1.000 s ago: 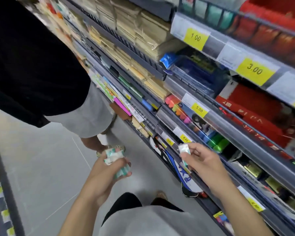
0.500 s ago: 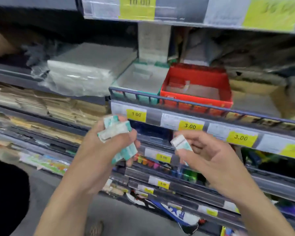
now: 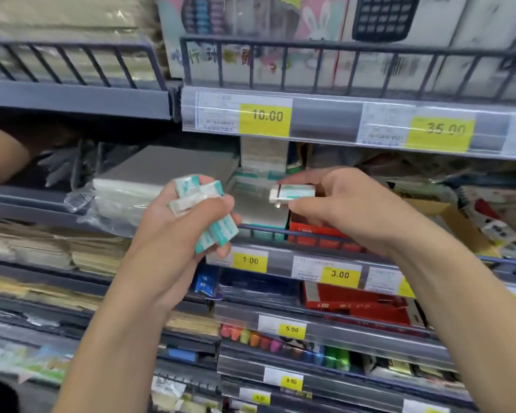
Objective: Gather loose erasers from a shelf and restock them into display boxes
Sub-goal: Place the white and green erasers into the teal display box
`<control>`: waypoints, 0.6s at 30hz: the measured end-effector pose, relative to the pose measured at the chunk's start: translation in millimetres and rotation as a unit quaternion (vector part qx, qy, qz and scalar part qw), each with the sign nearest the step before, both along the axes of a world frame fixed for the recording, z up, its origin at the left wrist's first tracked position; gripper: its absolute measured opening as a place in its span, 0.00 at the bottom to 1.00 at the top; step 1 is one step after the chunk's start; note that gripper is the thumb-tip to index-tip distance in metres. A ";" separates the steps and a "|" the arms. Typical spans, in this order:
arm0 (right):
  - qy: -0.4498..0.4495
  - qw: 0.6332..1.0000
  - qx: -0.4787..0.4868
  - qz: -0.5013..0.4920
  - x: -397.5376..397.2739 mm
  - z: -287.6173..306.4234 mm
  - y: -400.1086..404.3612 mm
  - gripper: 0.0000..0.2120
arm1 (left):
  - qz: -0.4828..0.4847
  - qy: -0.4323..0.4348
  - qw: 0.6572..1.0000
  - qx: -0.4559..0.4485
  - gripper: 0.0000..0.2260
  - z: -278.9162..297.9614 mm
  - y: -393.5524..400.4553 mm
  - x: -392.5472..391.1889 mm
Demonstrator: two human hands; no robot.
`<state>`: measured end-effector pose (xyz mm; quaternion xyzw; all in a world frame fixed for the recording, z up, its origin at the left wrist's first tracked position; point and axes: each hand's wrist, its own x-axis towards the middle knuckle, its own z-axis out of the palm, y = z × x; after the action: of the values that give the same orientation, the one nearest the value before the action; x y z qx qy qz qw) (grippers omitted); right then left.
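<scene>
- Left hand [image 3: 176, 231]: fingers clenched around a bunch of erasers [image 3: 204, 210].
- Right hand [image 3: 349, 210]: thumb and fingertips pinching single eraser [image 3: 292, 194] just above teal display box [image 3: 262, 216], beside red box [image 3: 319, 234].

open gap under grey upper shelf edge [image 3: 325, 120], low dark wire rail [image 3: 280, 234] fronting teal cardboard display box [image 3: 259, 201], clear plastic-wrapped pack [image 3: 116, 201] crowding left

Your erasers [image 3: 218, 234] wear glossy paper sleeves; the shelf rail [image 3: 310, 49] is matt metal, the bags [image 3: 113, 204] clear, crinkled plastic.
</scene>
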<state>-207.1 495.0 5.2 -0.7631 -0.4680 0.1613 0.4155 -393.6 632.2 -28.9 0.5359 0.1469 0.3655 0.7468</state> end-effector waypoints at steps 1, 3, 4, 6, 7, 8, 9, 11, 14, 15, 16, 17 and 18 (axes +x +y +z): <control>-0.049 0.998 -0.026 -0.019 5.7 1.8 10.3 0.12 | 0.000 -0.001 1.000 -0.002 0.12 0.2 3.2 -1.0; -0.156 0.983 -0.078 -0.056 17.0 4.8 31.2 0.15 | -0.001 -0.004 1.000 -0.006 0.12 -0.3 9.1 -2.6; -0.199 0.972 -0.102 -0.067 21.0 6.0 41.4 0.15 | -0.003 -0.005 1.000 -0.008 0.12 -0.8 11.5 -3.1; -0.250 0.957 -0.131 -0.072 27.1 6.8 60.5 0.15 | -0.006 -0.005 1.000 -0.011 0.12 -2.2 15.7 -4.4; -0.268 0.951 -0.139 -0.070 29.5 6.3 68.1 0.14 | -0.009 -0.006 1.000 -0.011 0.12 -2.7 17.5 -5.2; -0.283 0.945 -0.148 -0.069 32.2 4.9 75.0 0.13 | -0.012 -0.007 1.000 -0.011 0.12 -3.1 18.9 -5.9; -0.293 0.940 -0.158 -0.070 34.2 3.7 80.1 0.13 | -0.014 -0.007 1.000 -0.011 0.12 -3.3 20.3 -6.5; -0.305 0.934 -0.174 -0.074 37.4 1.5 87.4 0.14 | -0.016 -0.006 1.000 -0.010 0.12 -3.8 22.8 -8.1; -0.321 0.922 -0.202 -0.074 39.7 -2.6 94.3 0.12 | -0.017 -0.003 1.000 -0.007 0.12 -4.1 25.4 -9.2; -0.329 0.917 -0.214 -0.072 39.5 -3.6 95.6 0.11 | -0.017 -0.003 1.000 -0.007 0.12 -4.2 26.2 -9.4; -0.336 0.912 -0.224 -0.070 38.8 -4.2 96.9 0.10 | -0.018 -0.004 1.000 -0.008 0.12 -4.2 27.0 -9.6; -0.342 0.909 -0.228 -0.071 38.2 -4.3 97.6 0.10 | -0.018 -0.003 1.000 -0.009 0.12 -4.2 27.7 -9.8; -0.347 0.906 -0.230 -0.073 37.8 -4.2 98.2 0.09 | -0.019 -0.003 1.000 -0.010 0.11 -4.2 28.1 -10.0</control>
<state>-169.2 593.3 1.0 -0.8773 -0.4755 -0.0412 0.0501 -403.7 660.3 -33.1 0.5301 0.1383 0.3514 0.7592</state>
